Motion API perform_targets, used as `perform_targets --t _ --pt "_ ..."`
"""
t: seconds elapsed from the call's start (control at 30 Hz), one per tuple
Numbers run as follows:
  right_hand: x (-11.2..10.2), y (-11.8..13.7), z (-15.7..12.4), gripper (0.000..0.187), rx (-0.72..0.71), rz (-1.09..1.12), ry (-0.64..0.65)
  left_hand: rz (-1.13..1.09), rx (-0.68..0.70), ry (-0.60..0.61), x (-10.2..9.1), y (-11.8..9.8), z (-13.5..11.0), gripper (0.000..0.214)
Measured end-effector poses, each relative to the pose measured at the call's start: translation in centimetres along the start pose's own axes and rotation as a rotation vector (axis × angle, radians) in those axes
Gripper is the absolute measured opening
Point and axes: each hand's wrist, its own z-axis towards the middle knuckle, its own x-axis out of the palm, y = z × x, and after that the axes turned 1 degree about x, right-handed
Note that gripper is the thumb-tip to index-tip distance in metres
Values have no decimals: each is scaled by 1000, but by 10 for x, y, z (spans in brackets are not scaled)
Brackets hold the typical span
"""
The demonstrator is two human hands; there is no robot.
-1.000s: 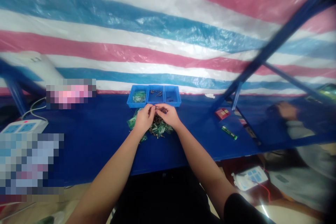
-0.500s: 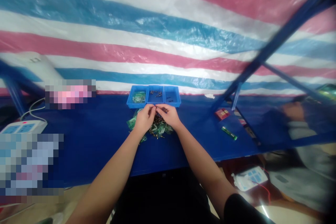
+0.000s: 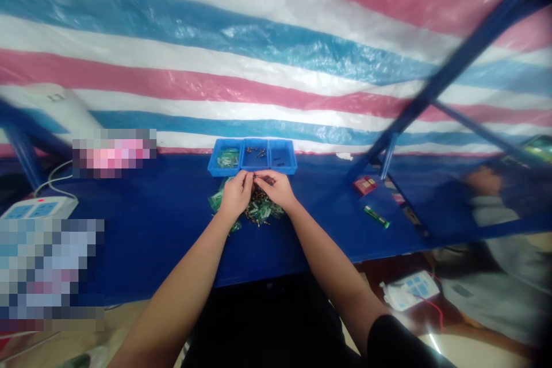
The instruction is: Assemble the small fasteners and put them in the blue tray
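Note:
My left hand [image 3: 235, 194] and my right hand [image 3: 273, 188] meet over a heap of small green and brass parts [image 3: 257, 210] on the blue table [image 3: 150, 224]. Both hands are closed in a pinch, fingertips together, on a tiny part I cannot make out. Just behind them stands a blue three-compartment tray [image 3: 253, 157]: green parts in the left cell, a few dark ones in the middle and right cells.
A white power strip [image 3: 37, 207] lies at the table's left. A red box [image 3: 364, 185] and a green tube [image 3: 376, 217] lie to the right by blue frame bars [image 3: 431, 98]. Another person's hand [image 3: 476, 179] works at far right. A striped tarp hangs behind.
My hands stay pinched over the heap with only slight finger shifts. The other person's hand at far right has moved a little.

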Motion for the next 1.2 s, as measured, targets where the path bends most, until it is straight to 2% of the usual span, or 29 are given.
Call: perform_targets --t 0.2,0.53,0.7,0.83,1.2 --pt "-1 -4 1 30 -2 41 -30 -67 -9 12 -1 -4 0 28" --pt "2 -6 0 32 25 51 67 44 22 -3 2 3 1 33" --pt "1 -6 1 33 39 184 31 33 6 -5 0 1 1 39" --pt "0 -2 3 36 97 246 14 7 1 0 1 -1 1 34" --pt "-3 -11 5 31 89 123 -34 -12 -31 -55 0 -1 1 29"
